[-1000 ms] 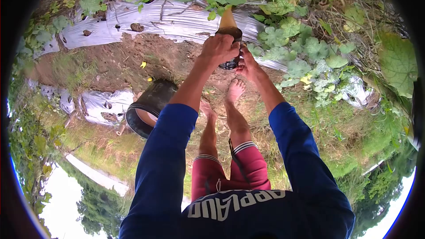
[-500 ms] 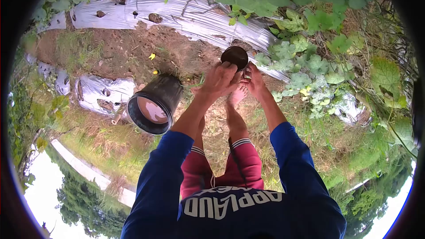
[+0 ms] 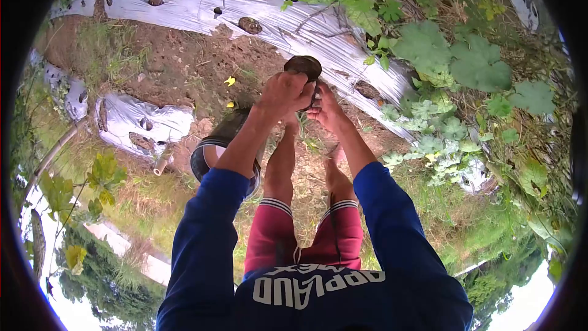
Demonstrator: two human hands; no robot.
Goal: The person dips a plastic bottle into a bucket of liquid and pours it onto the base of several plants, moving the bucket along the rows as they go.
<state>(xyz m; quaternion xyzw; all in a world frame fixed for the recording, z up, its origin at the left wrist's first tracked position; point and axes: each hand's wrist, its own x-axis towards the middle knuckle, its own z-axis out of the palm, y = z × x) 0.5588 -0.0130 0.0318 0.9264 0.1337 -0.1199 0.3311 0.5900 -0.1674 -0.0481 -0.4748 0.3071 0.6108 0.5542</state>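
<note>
My left hand (image 3: 285,94) is closed round a small dark cup (image 3: 302,65), its fingers near the rim. The cup's round mouth faces up and away from me. What lies inside it is too dark to make out. On the other side, my right hand (image 3: 327,110) has its fingers curled against the lower part of the cup. Below my left forearm stands a black bucket (image 3: 230,124), partly hidden by that arm. A pale surface, like liquid, shows inside it.
Silvery plastic mulch (image 3: 184,6) with holes runs across the far side. A torn mulch piece (image 3: 144,124) lies on the left. Bare brown soil (image 3: 177,58) lies between them. Broad-leaved plants (image 3: 481,64) crowd the right. A leafy stem (image 3: 104,175) stands at the left.
My hands and the cup have shifted left and slightly away in view, and the cup's mouth looks flatter. My left forearm now covers more of the bucket. My view and legs have shifted.
</note>
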